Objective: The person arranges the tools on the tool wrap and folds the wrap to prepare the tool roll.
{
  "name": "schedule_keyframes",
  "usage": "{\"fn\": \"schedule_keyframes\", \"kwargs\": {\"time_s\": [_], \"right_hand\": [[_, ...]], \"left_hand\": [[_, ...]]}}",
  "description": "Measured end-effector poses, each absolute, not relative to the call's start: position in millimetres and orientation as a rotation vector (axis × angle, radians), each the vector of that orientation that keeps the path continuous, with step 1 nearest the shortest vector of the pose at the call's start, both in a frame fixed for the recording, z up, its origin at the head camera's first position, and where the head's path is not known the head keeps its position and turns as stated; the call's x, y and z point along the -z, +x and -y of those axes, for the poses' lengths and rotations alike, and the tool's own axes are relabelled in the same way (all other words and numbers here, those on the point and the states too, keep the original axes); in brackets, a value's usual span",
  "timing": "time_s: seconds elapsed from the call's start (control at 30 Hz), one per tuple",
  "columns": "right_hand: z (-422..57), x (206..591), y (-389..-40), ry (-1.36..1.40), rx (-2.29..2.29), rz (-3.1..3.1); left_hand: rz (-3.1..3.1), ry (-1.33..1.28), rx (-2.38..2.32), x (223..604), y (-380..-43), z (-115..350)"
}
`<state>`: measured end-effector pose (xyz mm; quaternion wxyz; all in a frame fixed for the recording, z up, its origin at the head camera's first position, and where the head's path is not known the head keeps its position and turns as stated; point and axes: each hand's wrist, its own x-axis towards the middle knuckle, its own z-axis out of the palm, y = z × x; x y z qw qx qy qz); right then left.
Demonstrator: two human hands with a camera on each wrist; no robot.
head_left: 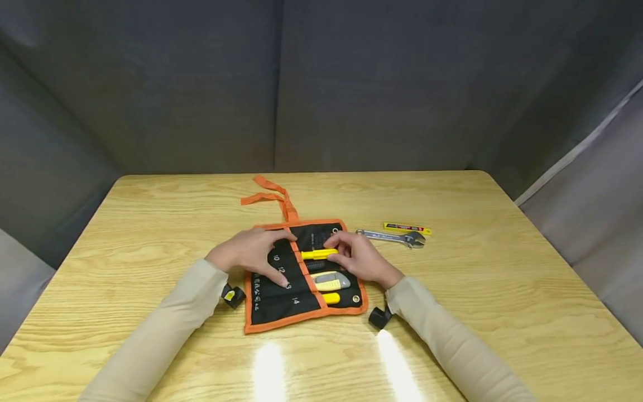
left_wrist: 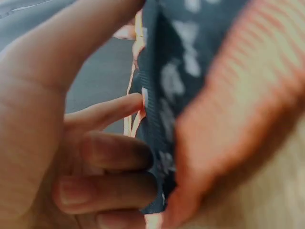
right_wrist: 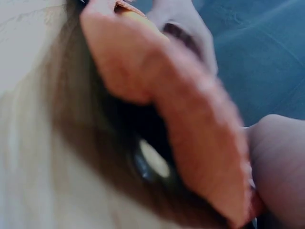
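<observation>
A black tool pouch [head_left: 271, 310] with orange trim lies unrolled on the table, its pockets numbered in white. My right hand [head_left: 365, 259] pinches the yellow handle of a screwdriver [head_left: 313, 254] between thumb and fingers; the shaft end is hidden in a pocket. Across the pouch's left part, my left hand [head_left: 251, 250] rests with thumb and index finger spread, the index fingertip by the orange band. Below the screwdriver, a yellow and grey utility knife [head_left: 331, 281] and another yellow handle [head_left: 330, 298] stick out of pockets. Orange trim [right_wrist: 205, 133] fills much of the right wrist view.
An adjustable wrench [head_left: 394, 238] lies right of the pouch, a small yellow packet [head_left: 407, 228] just behind it. Orange straps [head_left: 273, 192] trail off the pouch's far side. Dark curtains [head_left: 377, 84] stand behind the wooden table [head_left: 502, 251].
</observation>
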<state>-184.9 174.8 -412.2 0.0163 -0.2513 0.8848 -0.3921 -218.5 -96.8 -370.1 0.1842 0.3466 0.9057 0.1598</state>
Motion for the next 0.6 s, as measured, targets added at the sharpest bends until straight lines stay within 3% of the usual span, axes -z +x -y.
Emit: {"fn": "schedule_keyframes", "kwargs": {"time_s": [0.6], "right_hand": [[-171.0,408.2,-186.7,-0.953,1.16,-2.76]], "left_hand": [[-2.493,0.925,-0.375,369.7,-212.4,97.5]]}}
